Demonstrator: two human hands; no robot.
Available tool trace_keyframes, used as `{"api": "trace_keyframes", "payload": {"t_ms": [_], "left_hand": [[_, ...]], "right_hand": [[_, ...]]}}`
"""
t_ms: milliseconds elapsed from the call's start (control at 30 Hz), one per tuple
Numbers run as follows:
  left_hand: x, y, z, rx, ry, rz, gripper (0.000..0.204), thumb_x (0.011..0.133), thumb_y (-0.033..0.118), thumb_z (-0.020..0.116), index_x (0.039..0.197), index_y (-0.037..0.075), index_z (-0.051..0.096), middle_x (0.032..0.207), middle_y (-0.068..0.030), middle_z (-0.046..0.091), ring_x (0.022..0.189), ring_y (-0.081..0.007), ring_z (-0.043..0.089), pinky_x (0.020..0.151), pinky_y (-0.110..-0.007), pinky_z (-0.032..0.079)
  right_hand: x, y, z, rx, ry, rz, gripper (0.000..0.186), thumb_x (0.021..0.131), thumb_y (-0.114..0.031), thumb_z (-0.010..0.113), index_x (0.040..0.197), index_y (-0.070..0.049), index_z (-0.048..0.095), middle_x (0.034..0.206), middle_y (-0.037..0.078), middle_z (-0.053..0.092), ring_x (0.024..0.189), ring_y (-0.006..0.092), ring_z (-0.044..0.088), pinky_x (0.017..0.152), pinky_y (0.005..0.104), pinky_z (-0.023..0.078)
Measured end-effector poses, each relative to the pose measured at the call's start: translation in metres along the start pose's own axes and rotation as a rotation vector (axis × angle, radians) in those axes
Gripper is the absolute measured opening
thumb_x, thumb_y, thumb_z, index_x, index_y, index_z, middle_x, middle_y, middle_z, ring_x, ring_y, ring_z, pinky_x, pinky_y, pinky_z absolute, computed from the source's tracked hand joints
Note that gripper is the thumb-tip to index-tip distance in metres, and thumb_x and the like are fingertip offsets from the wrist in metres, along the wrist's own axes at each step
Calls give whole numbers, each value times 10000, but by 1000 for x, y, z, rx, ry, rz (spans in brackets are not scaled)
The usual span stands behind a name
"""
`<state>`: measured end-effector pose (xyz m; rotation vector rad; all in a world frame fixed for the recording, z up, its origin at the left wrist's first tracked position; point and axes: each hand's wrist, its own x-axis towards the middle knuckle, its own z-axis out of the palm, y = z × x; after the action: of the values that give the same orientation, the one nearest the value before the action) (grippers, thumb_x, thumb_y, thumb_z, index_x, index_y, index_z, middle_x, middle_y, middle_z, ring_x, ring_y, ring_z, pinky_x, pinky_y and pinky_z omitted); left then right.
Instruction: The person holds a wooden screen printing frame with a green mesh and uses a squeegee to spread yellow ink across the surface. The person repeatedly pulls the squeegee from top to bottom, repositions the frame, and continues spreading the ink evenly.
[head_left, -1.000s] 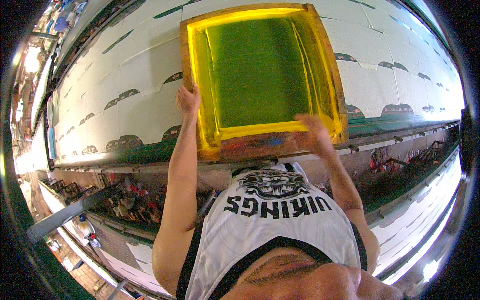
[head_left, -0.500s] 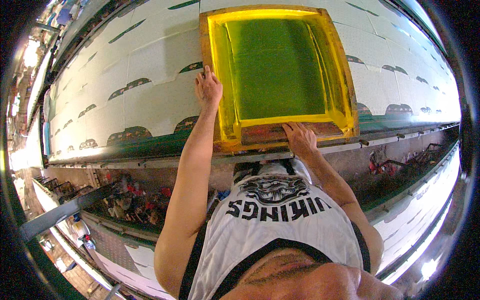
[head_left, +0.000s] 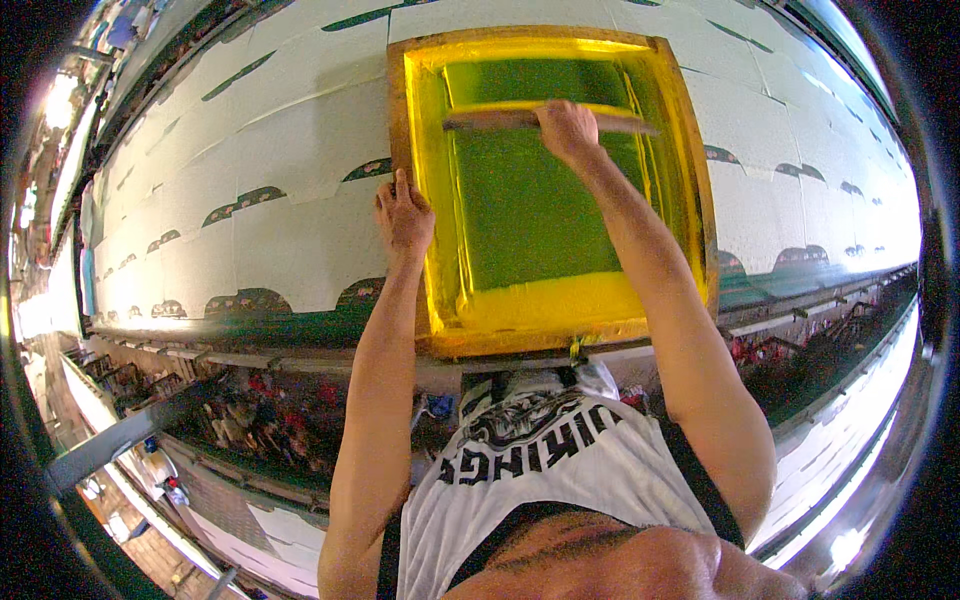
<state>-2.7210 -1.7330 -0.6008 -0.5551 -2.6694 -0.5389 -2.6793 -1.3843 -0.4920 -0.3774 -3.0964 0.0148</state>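
Observation:
A screen-printing frame (head_left: 398,110) with wooden edges, yellow ink along its inner sides and a green mesh lies flat on the long table before me. My right hand (head_left: 568,133) is closed around a wooden squeegee (head_left: 490,120), which lies crosswise over the far part of the mesh. A yellow line of ink shows along the squeegee's far side. Against the frame's left edge rests my left hand (head_left: 404,218), its fingers stretched out and pointing away from me. The squeegee's lower edge, where it meets the mesh, is hard to see.
Pale sheets with dark floral curved patches (head_left: 250,205) cover the long table on both sides of the frame. A metal rail (head_left: 250,350) runs along the table's near edge. Below it is a cluttered aisle, crossed at left by a grey bar (head_left: 140,425). Another table stands behind me.
My right hand has carried the squeegee from the frame's near end to its far part. Yellow ink now shows at the near end. My left hand stays at the left edge; the view has shifted slightly.

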Motion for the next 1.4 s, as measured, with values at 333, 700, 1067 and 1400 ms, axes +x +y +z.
{"api": "trace_keyframes", "payload": {"t_ms": [333,700,1067,1400], "left_hand": [[6,13,-7,-26,3,-17,412,1003,158,642,1395,32,659,1179,-208,696,1104,-423,648,1023,-533,519],[4,10,-27,-66,35,-155,427,980,221,676,1372,52,677,1143,-208,703,1060,-443,662,926,-544,579],[-3,16,-19,-93,75,-143,449,1007,239,635,1416,55,662,1243,-198,686,1159,-409,643,983,-535,568],[-19,0,-11,-111,115,-143,429,1005,247,659,1394,67,662,1178,-200,675,1129,-407,642,952,-549,568]], "right_hand": [[202,91,23,-148,-82,-229,266,924,-222,692,1130,-80,785,1087,239,792,1008,441,777,869,582,634],[191,55,-17,-7,-98,-220,375,976,-291,644,1200,-23,779,1150,275,775,1075,470,760,924,595,612],[-23,21,13,-15,-231,-205,278,942,-281,653,1106,-127,817,1121,207,792,1034,424,769,900,568,625],[-299,-54,1,92,-290,-40,465,817,-33,671,1231,-190,812,1089,190,783,1036,441,742,855,570,584]]}}
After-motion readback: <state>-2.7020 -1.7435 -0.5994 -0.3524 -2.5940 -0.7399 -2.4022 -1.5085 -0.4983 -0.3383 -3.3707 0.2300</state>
